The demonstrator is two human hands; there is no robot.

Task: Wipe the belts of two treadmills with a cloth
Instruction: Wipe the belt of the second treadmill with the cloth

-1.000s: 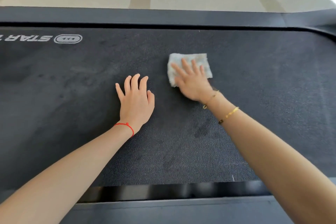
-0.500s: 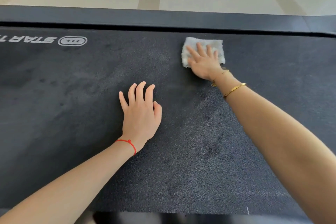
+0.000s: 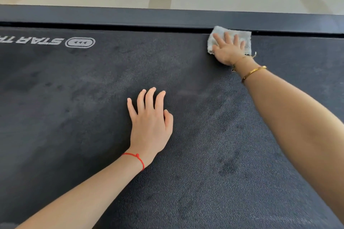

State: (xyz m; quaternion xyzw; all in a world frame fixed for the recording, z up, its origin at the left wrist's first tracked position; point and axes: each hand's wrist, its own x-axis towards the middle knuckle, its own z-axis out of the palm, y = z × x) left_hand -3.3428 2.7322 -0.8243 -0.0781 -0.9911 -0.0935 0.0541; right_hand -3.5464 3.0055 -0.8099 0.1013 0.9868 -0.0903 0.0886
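Cloth (image 3: 229,40) lies at the belt's (image 3: 74,117) far edge, right.

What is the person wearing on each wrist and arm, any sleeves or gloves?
No sleeves or gloves. The left hand has a thin red string bracelet at the wrist. The right hand wears a gold bangle and a fine gold chain bracelet.

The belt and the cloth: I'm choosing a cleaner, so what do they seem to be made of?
The belt looks like black rubber or PVC, matte, with a fine pebbled grain. The cloth under the right hand looks like pale, soft, fuzzy terry or microfibre; which one cannot be told.
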